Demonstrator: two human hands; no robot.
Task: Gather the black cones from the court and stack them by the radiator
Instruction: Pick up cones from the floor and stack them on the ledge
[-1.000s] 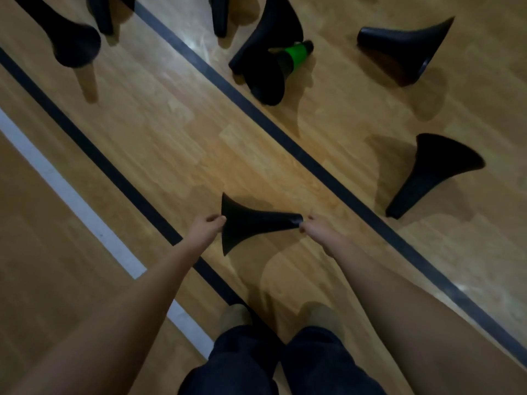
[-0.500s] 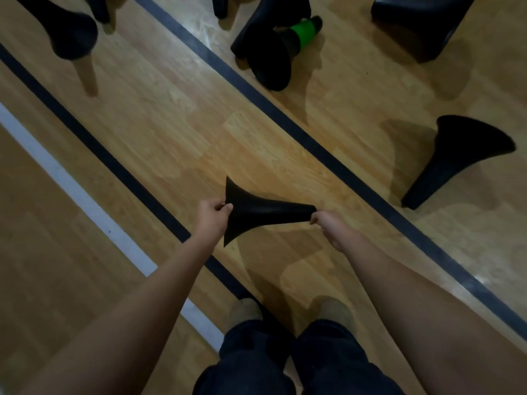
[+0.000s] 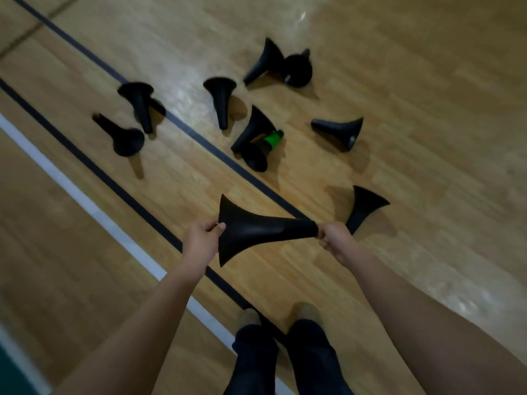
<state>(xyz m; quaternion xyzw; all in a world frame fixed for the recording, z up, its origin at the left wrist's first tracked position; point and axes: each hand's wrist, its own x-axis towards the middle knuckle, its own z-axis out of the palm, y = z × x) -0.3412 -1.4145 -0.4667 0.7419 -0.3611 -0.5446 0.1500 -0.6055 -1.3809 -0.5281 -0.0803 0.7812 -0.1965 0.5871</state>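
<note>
1. The left hand (image 3: pixel 201 240) pinches the flared base rim of the held cone (image 3: pixel 256 229), and the right hand (image 3: pixel 335 238) pinches its narrow tip. The cone hangs sideways between them above the wooden floor (image 3: pixel 427 81), base to the left, just ahead of the person's shoes (image 3: pixel 306 312).
2. Handling, as a judgement: two fingertip pinches carry it, so it is probably light and hollow. It looks like moulded rubber or plastic, likely bendy at the thin rim and stiffer along the neck. The matt skin should not be slippery, and it should not be fragile.
3. Where to hold: the neck suits a one-handed carry. The rim gives better steering when lowering it over another cone.
4. The nearest loose cone (image 3: pixel 365 208) lies on its side just right of the right hand. Farther off is a green-banded cone (image 3: pixel 272 137), overlapping a plain black one. More cones lie scattered beyond, on both sides of the black court line (image 3: pixel 199 139).
5. Hard to tell:
   - The radiator is not in view.
   - The right fingertips are hidden behind the tip.
   - The far cones are dim, blurred and overlapping, so their count is uncertain.
   - It is unclear whether the green-banded one belongs in the stack.
</note>
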